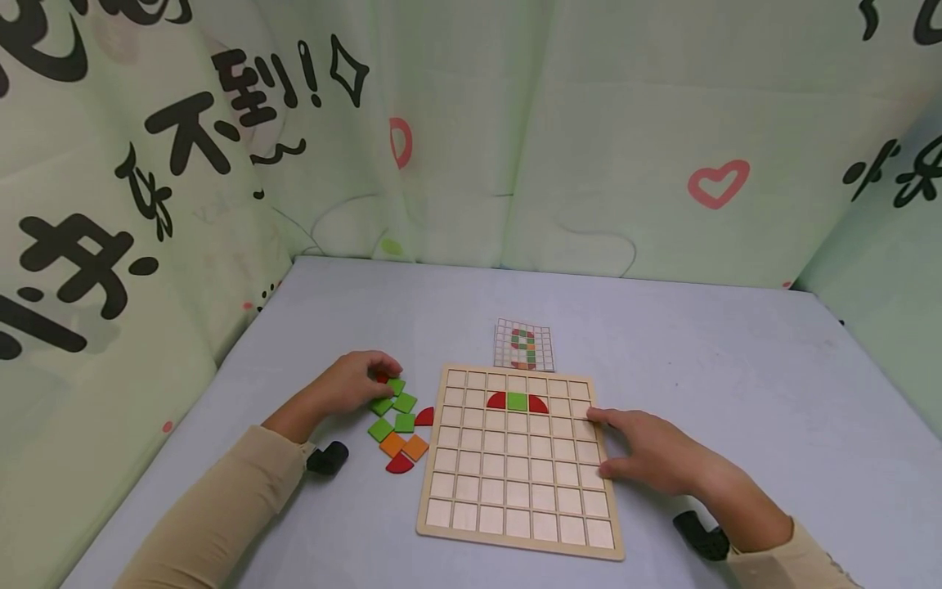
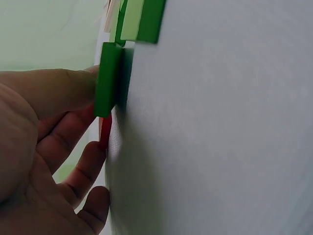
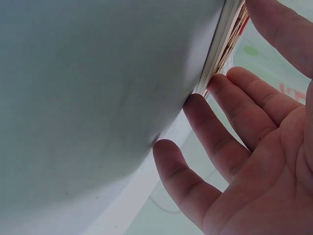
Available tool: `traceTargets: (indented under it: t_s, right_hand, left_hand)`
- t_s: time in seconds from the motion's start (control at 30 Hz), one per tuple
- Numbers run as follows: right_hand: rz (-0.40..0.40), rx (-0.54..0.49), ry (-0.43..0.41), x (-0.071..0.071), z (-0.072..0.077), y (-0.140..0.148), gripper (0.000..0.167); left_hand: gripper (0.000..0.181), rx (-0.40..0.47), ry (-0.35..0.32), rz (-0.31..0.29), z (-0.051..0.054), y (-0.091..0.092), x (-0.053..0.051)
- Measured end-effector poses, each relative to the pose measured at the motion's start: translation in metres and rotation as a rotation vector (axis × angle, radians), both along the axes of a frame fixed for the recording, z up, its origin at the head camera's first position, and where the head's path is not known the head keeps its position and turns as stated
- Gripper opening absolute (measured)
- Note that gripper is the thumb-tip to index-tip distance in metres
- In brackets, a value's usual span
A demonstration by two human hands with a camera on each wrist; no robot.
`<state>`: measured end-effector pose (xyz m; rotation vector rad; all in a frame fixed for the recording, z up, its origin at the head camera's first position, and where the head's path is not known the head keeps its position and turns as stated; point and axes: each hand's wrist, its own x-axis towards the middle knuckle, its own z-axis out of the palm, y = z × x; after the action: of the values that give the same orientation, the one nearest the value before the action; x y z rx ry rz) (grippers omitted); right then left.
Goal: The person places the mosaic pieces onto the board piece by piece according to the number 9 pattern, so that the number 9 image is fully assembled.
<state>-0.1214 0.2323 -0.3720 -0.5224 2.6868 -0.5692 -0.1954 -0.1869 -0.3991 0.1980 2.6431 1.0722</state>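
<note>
My left hand (image 1: 362, 379) is at the top of a loose pile of tiles, its fingers spread around a red piece (image 1: 382, 378). In the left wrist view the thumb touches a green square tile (image 2: 108, 81), while the other fingertips rest by the red piece (image 2: 104, 131). A firm pinch does not show. My right hand (image 1: 655, 451) touches the right edge of a wooden grid board (image 1: 521, 544) with thumb and fingertips, its fingers extended. On the board, a green square (image 1: 518, 402) lies between a red quarter-circle (image 1: 497, 400) and another red quarter-circle (image 1: 539, 404).
Behind the board lies a pattern card (image 1: 523, 344) with a coloured grid figure. The pile left of the board includes several green squares (image 1: 405, 422), orange squares (image 1: 415, 447) and red quarter-circles (image 1: 400, 464). A printed curtain (image 1: 589, 164) surrounds the white table (image 1: 699, 343).
</note>
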Motion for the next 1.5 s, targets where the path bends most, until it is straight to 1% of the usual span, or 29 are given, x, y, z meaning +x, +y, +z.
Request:
traceTargets:
  t_s: [0.2, 0.43, 0.8, 1.13, 1.37, 1.5]
  right_hand:
    - [0.004, -0.002, 0.011, 0.0002, 0.0005, -0.0002, 0.075]
    - [0.009, 0.003, 0.013, -0.0010, 0.0016, 0.0001, 0.076]
    - [0.016, -0.013, 0.018, -0.0006, 0.0012, -0.0003, 0.075]
    - [0.014, -0.022, 0.013, 0.0006, 0.0025, -0.0006, 0.074]
    - [0.006, -0.025, -0.001, 0.0005, 0.0012, -0.0002, 0.075]
    - [0.007, -0.031, 0.000, 0.0008, 0.0007, 0.0002, 0.075]
  left_hand:
    - [0.027, -0.026, 0.018, -0.005, -0.0006, 0.0009, -0.0006]
    - [0.029, -0.038, 0.016, -0.021, 0.0006, 0.0017, -0.0018]
    - [0.028, -0.090, 0.057, -0.045, -0.0003, 0.0024, -0.0033]
    - [0.026, -0.110, 0.084, -0.040, 0.0000, 0.0038, -0.0024]
    - [0.028, -0.174, 0.136, -0.028, 0.0010, 0.0078, -0.0014]
    - [0.028, -0.164, 0.147, -0.027, 0.0016, 0.0094, -0.0010]
